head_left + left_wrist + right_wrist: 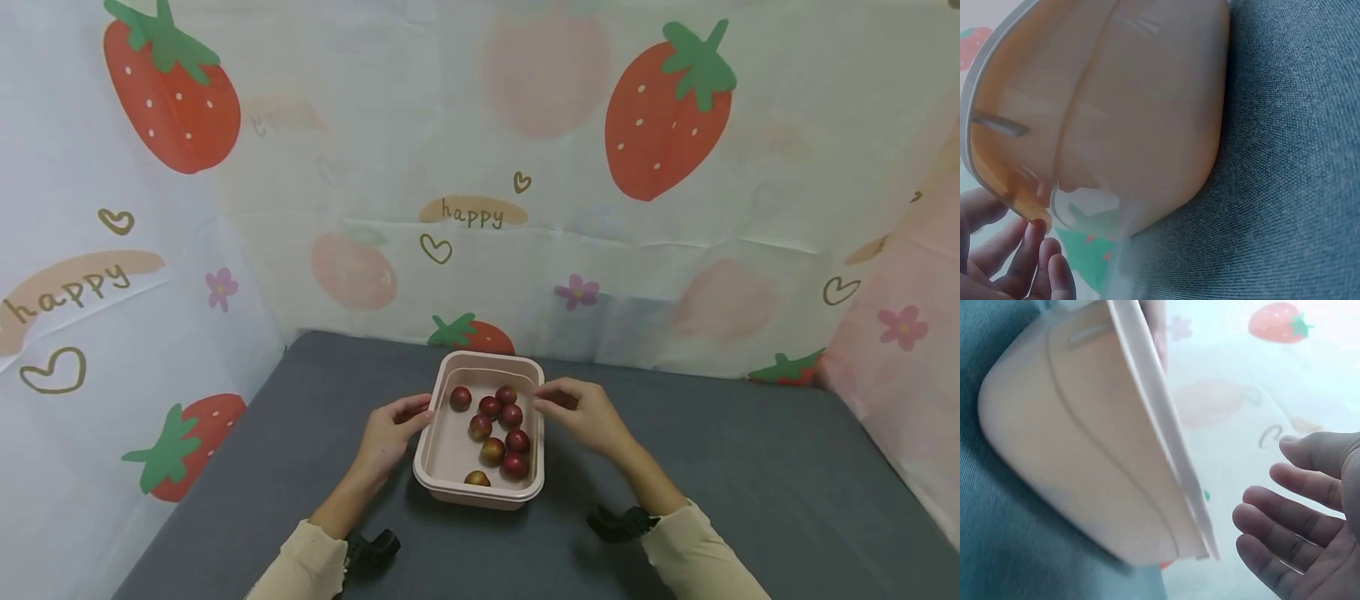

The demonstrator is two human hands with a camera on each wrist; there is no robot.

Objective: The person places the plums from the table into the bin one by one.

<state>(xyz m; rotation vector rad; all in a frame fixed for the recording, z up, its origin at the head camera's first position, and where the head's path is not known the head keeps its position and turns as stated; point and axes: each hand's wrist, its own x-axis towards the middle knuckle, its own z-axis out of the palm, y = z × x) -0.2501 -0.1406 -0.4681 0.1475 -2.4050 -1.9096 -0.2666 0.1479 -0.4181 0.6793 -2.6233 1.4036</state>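
A pale pink plastic box (480, 497) stands on the dark table, tilted slightly in the head view. Inside lie several small dark-red plums (492, 452), some with yellowish patches; one at the near end is partly hidden by the rim. At the box's left side, my left hand (386, 433) pinches the rim with its fingertips; the left wrist view has these fingers (1035, 228) at the rim's edge. Just off the right rim is my right hand (585, 412), its fingers loosely bent and holding nothing. In the right wrist view a gap separates this hand (1310, 519) from the box.
Dark grey cloth (720, 483) covers the table around the box. A white printed curtain (465, 275) with strawberries and hearts rises behind the table and along its left side; a pink one (900, 275) is at the right. Black wrist mounts (618, 523) sit by both sleeves.
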